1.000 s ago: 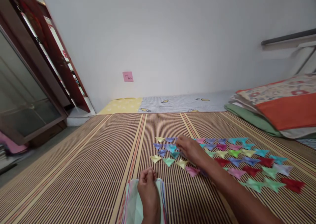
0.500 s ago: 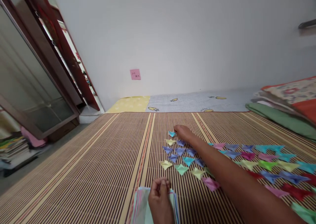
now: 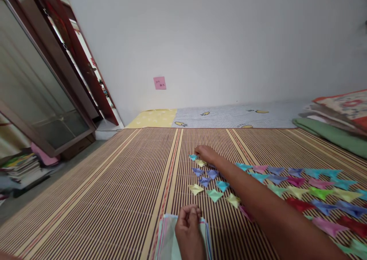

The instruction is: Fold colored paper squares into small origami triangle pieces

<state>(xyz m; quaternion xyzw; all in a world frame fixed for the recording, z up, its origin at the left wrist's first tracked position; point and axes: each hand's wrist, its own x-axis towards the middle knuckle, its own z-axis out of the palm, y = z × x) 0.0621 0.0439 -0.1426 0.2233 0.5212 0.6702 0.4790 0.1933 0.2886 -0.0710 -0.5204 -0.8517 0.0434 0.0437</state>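
Observation:
My right hand point(image 3: 205, 154) reaches out to the far end of a group of small folded paper boats. Its fingers are closed at the right tip of a light-blue paper boat point(image 3: 193, 157). Just in front of that lies a pale yellow paper boat point(image 3: 201, 163). My left hand point(image 3: 189, 223) rests over a stack of thin coloured paper sheets point(image 3: 169, 235), its fingers curled together, with nothing visible in them. Nearest to its fingertips is another pale yellow paper boat point(image 3: 195, 189). My right forearm hides some boats.
Several more paper boats, such as a bright green one point(image 3: 319, 192), lie in rows to the right on a striped mat point(image 3: 114, 187). Folded bedding point(image 3: 329, 136) is piled at the right. A white wall point(image 3: 218, 42) with a pink note point(image 3: 159, 83) stands behind the mat.
My right hand has shifted left, and the light-blue boat has slid left with it, past the yellow one. My left hand stays over the sheets. The view has turned slightly.

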